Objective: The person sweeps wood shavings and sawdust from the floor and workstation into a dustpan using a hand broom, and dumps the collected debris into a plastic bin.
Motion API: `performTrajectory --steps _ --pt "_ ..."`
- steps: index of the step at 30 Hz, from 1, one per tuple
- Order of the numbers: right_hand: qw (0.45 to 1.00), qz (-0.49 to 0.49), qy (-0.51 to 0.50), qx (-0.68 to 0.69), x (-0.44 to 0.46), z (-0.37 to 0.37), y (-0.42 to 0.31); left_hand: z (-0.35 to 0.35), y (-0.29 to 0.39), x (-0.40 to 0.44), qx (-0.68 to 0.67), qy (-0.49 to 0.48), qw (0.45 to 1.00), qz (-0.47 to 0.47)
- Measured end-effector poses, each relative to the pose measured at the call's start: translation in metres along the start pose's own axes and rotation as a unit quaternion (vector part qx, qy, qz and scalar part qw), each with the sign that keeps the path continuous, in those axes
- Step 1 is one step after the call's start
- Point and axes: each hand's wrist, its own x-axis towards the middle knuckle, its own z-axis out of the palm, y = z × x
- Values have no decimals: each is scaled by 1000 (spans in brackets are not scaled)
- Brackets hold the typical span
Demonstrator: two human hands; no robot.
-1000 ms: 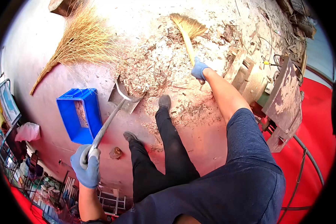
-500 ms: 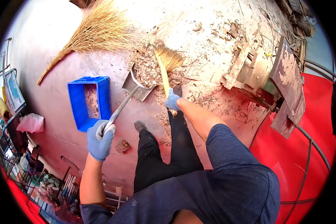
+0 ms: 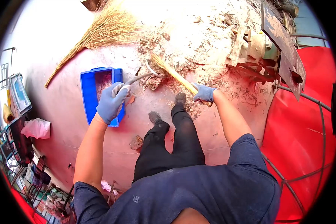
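My left hand (image 3: 111,101), in a blue and grey work glove, is closed around the handle of a metal dustpan (image 3: 138,77). Its pan rests low over the debris ahead of my feet, partly covered by wood chips (image 3: 157,46). My right hand (image 3: 205,93), gloved too, grips the yellowish handle of a short hand broom (image 3: 179,77). The broom slants up and left, its head close to the dustpan's curved metal brace. A blue plastic crate (image 3: 86,98) stands beside and partly behind my left hand, with some debris inside.
A large twig broom (image 3: 97,33) lies at the upper left. Wooden and metal machinery (image 3: 255,56) stands at the right beside a red sheet (image 3: 287,138). A brown lump (image 3: 136,142) lies near my left leg. Racks with clutter and a whitish bag (image 3: 36,128) line the left side.
My left hand has moved up and right, bringing the dustpan along. The short broom now slants more to the left, and my right hand has shifted right. The view has shifted slightly.
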Motion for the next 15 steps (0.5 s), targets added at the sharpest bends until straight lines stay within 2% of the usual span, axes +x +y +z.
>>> performTrajectory --steps 1,2,3,4,5,6,7,8,10,12,14,15 --pt "998 13 39 51 -16 11 21 1 5 -11 -41 -33 998 -44" --pt "992 27 78 100 -31 22 40 0 10 -17 -44 -41 997 -44" --pt "982 32 80 169 -59 29 38 -1 14 -21 -10 -54 998 -44" --pt "981 38 82 170 -69 37 54 -2 17 -23 25 -65 997 -42" --pt "971 70 129 189 -74 44 75 -4 19 -20 48 -61 997 -15" --pt "958 101 173 206 -75 50 87 -6 19 -16 47 -63 997 -16" --pt "938 119 211 247 -70 55 99 -9 17 -9 107 -84 991 -16" --pt "938 122 208 249 -55 56 111 -8 14 -4 166 -106 980 -18" --pt "900 149 236 335 -11 58 138 -3 5 4 153 -74 985 12" --pt "902 147 218 344 47 58 146 4 9 10 180 -71 981 23" --pt "957 71 184 213 122 78 142 3 9 17 200 -65 977 31" --pt "971 95 193 104 138 92 104 4 7 19 217 -60 974 36"
